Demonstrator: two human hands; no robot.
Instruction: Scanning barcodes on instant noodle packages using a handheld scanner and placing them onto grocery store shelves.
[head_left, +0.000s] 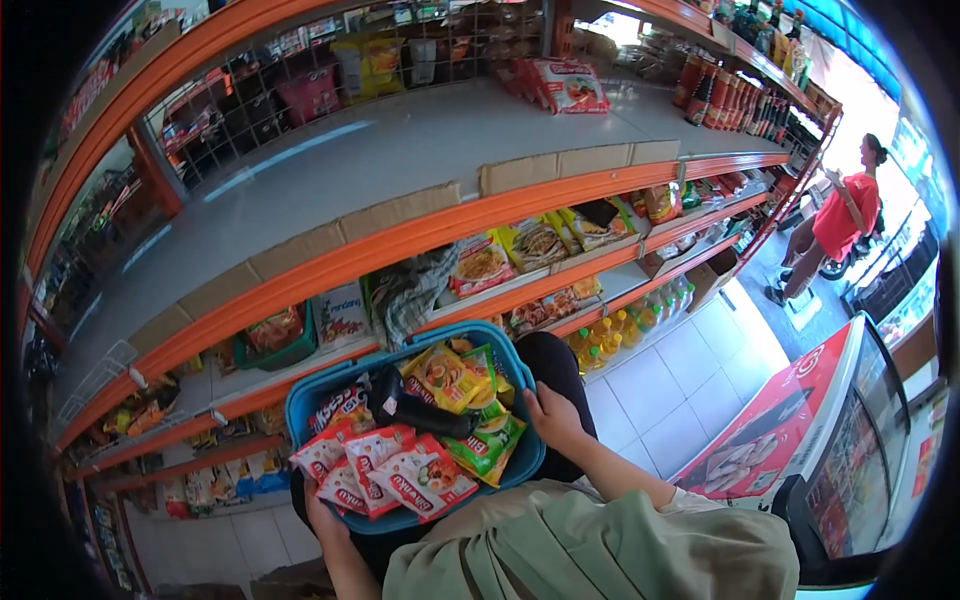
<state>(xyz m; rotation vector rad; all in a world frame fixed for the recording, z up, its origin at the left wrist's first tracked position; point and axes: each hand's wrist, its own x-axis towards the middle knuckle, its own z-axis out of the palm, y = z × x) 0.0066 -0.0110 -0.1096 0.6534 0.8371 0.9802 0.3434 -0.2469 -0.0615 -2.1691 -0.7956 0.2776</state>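
Note:
A blue plastic basket (531, 450) rests on my lap, full of instant noodle packets. My right hand (555, 414) holds its right side. At its lower left corner, my left hand (324, 514) grips the wall, with the fingers partly hidden. Red and white noodle packets (424, 476) lie at the near side of the basket. Green packets (487, 442) are on the right, and a yellow packet (444, 375) is at the back. A black handheld device, perhaps a barcode scanner (420, 409), lies on top of the packets.
Ahead stands a shelf unit with orange edges (420, 234); red packets (574, 86) and bottles (701, 97) stand on its upper shelf. Lower shelves hold noodle packets and a green basket (274, 352). Oil bottles (607, 337) are near the floor. A chest freezer (780, 420) stands right; a person (844, 217) is beyond.

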